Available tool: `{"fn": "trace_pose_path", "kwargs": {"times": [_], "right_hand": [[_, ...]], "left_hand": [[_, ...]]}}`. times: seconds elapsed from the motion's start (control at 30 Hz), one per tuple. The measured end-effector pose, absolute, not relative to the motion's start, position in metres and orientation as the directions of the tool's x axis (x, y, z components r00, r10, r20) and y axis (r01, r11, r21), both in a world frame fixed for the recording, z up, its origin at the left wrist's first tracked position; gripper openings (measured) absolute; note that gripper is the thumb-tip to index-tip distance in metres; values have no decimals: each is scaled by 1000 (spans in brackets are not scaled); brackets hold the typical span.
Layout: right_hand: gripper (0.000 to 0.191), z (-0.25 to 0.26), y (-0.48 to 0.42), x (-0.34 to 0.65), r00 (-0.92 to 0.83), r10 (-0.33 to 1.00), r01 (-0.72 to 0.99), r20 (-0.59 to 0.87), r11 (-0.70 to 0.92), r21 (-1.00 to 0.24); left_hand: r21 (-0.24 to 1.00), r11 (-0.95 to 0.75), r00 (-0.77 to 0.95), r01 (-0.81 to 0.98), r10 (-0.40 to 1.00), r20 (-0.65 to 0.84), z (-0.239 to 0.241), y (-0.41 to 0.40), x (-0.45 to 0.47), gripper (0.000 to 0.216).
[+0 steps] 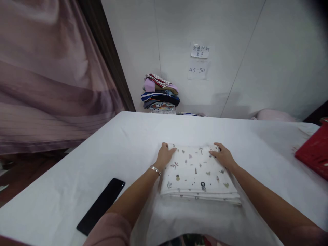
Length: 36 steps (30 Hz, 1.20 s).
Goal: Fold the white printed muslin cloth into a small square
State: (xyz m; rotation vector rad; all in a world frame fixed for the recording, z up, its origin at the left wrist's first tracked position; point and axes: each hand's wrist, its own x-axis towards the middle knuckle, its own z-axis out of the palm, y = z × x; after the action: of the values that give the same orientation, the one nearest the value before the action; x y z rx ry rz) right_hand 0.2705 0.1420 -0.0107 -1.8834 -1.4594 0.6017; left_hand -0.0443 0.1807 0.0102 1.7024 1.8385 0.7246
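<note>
A folded white cloth (197, 174) printed with small plants and figures lies on the white table (102, 157) in front of me. My left hand (164, 154) rests on its far left corner, fingers curled over the edge. My right hand (223, 155) lies flat on the far right corner, fingers stretched out. A bracelet sits on my left wrist.
A black phone (101, 206) lies on the table at the near left. A red item (314, 152) sits at the right edge. A stack of folded clothes (160, 97) stands by the wall behind the table. A mauve curtain (51, 75) hangs at the left.
</note>
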Motion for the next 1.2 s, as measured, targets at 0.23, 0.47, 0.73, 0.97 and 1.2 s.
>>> {"fn": "trace_pose_path", "kwargs": {"times": [0.23,0.47,0.73,0.97,1.2], "right_hand": [[68,11,200,280,349,912,694,217,-95,-714],[55,-6,163,262,-114,941,880,318,244,-408],[38,-12,112,255,-244,929,845,280,345,-409],[30,-4,73,269,-291,877,800,381,442,-405],[28,1,73,274,-386,863,867,326,460,-192]], "left_hand": [[751,36,-105,659,993,44,40,248,-22,54],[481,-365,346,797,929,132,12,204,-17,51],[413,-481,446,774,876,184,1,166,-32,29],[384,-689,600,615,725,340,5,130,-36,22],[310,-694,641,650,720,265,8,129,-15,18]]}}
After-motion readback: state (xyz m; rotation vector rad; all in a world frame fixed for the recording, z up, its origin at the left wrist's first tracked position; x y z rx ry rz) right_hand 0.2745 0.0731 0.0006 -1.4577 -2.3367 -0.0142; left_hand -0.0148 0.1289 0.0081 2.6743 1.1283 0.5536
